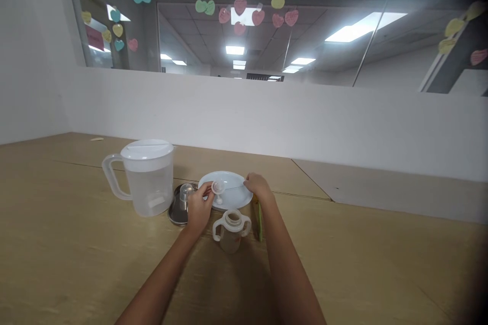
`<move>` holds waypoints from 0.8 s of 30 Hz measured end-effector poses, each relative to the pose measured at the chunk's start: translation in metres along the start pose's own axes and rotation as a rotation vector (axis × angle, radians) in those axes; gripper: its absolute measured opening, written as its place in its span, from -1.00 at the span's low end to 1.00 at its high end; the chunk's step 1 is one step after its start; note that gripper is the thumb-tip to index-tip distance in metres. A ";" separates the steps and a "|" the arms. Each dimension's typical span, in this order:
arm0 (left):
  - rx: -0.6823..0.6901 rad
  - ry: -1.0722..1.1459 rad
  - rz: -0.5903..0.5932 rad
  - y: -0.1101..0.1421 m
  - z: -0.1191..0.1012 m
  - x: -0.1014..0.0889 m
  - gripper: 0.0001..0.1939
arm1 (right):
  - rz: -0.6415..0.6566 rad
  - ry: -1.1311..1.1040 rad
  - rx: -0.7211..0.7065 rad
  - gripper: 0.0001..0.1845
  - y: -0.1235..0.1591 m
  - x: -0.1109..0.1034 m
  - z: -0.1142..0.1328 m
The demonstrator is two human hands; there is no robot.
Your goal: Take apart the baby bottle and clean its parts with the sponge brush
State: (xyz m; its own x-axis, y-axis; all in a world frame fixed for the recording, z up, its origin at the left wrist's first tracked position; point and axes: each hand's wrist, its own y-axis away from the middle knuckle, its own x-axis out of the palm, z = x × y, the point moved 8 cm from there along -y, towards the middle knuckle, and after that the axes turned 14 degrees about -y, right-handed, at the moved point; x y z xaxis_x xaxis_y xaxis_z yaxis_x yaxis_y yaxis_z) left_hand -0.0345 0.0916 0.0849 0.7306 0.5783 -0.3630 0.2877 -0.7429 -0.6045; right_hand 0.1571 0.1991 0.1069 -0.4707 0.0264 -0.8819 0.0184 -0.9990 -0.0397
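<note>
My left hand (pixel 200 208) pinches a clear bottle nipple (pixel 218 187) by its edge, held in front of a white oval bowl (pixel 236 197). At the bowl's right rim, my right hand (pixel 258 184) is closed with its fingertips on the edge. A two-handled baby bottle (pixel 231 238) stands upright and uncapped between my forearms. Left of my left hand, a clear dome cap (pixel 186 192) sits on a dark metal tray (pixel 177 216), partly hidden by that hand. Beneath my right wrist lies a narrow green and orange item (pixel 260 221), mostly covered.
A large translucent lidded pitcher (pixel 149 183) with some liquid stands on the left of the wooden table (pixel 95 244). A small flat pale piece (pixel 96 139) lies near the back edge. Behind the table rises a white wall (pixel 244 111) with a window above.
</note>
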 end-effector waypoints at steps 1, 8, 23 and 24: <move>-0.007 -0.051 0.012 0.000 0.001 0.001 -0.78 | 0.003 0.004 -0.009 -0.70 -0.003 0.003 -0.002; 0.109 -0.415 0.112 0.003 0.007 0.018 -0.73 | -0.062 0.006 -0.001 -0.67 -0.009 0.002 -0.011; 0.214 -0.423 0.133 0.009 0.014 0.036 -0.64 | 0.223 -0.561 -0.343 -0.78 0.016 0.013 0.059; 0.214 -0.425 0.137 0.009 0.016 0.037 -0.64 | 0.221 -0.643 -0.371 -0.79 0.015 0.016 0.064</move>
State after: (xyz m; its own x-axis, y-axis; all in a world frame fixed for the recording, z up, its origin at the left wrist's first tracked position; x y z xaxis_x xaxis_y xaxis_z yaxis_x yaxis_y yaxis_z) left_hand -0.0149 0.1114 0.0552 0.4230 0.5996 -0.6794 0.0406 -0.7615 -0.6468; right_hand 0.0936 0.1819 0.1222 -0.8392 -0.3110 -0.4461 0.4125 -0.8986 -0.1496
